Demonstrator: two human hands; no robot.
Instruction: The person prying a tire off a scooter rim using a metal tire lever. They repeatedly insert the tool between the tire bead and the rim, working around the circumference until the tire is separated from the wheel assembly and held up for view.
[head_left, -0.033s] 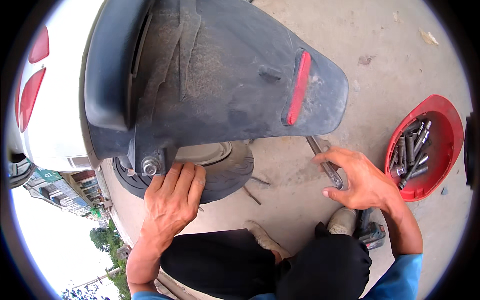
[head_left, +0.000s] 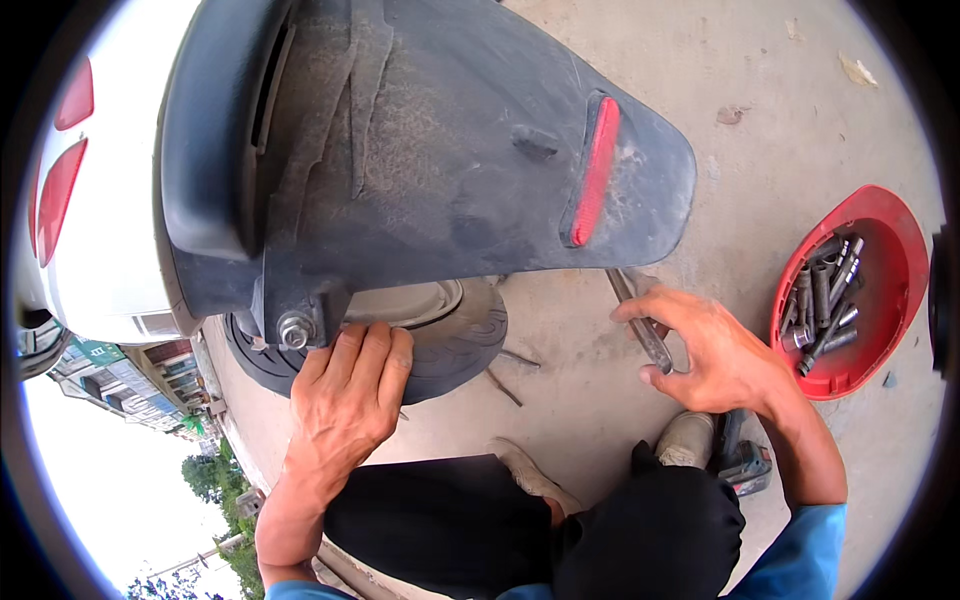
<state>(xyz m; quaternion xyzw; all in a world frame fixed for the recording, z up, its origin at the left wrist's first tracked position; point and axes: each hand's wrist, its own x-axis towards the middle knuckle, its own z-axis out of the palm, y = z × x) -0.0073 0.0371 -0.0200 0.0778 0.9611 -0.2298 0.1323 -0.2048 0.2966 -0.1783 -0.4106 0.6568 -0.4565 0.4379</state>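
- Right hand: thumb and fingers pinching a slim metal tool, index finger over it, thumb by its lower end.
- Tool slants; upper end meets the edge of the dark mudguard in view, cannot tell if touching. Held above the concrete ground.
- Left hand: fingers pressed together, bent, tips at the black tire. Thumb hidden, cannot tell if it grips.
- Just above left fingers: hex bolt with washer, on a bracket at the mudguard's corner.
- Tire sits partly under the mudguard; pale wheel rim shows between.
- Thin dark rods on the ground just beside the tire.
- Mudguard: dusty, long red reflector near its right end.
- White bodywork left of it, red lights, black padded part between.
- Right of right hand, apart: red helmet-shaped container on the ground, metal sockets heaped toward its left rim.
- Near right shoe: dark power tool, partly hidden by black trousers.
- Ground's left edge: buildings, trees beyond.
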